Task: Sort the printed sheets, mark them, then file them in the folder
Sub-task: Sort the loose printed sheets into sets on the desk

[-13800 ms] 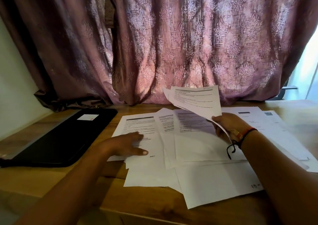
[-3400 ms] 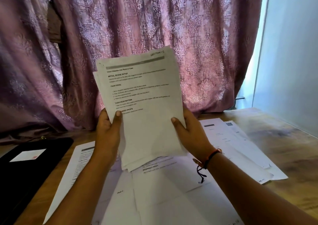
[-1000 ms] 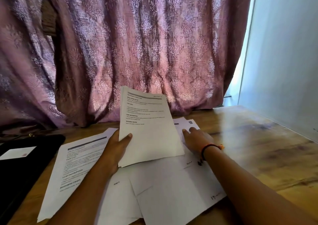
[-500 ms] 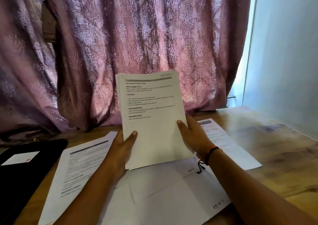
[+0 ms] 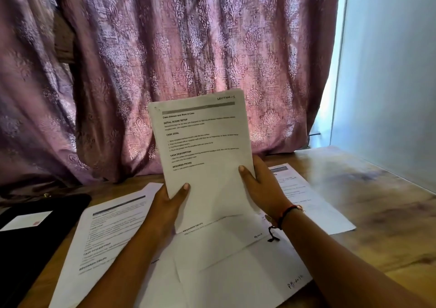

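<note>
Both hands hold a stack of printed sheets (image 5: 203, 147) upright above the table, its bottom edge standing on the papers below. My left hand (image 5: 171, 200) grips its lower left edge, thumb on the front. My right hand (image 5: 262, 185) grips the right edge, thumb on the front. A handwritten note sits at the stack's top right corner. Loose sheets lie flat on the table: one at the left (image 5: 103, 234), overlapping ones in the middle (image 5: 236, 272), and one at the right (image 5: 306, 201). The black folder (image 5: 26, 241) lies closed at the far left.
A wooden table (image 5: 377, 213) carries everything. A purple patterned curtain (image 5: 188, 48) hangs close behind the table's far edge. A pale wall (image 5: 389, 72) borders the right side. A white label (image 5: 26, 220) sits on the folder.
Half a second ago the stack was held the same way; it now stands slightly squarer and tidier. A second ago only my left hand held it while my right reached to sheets on the table.
</note>
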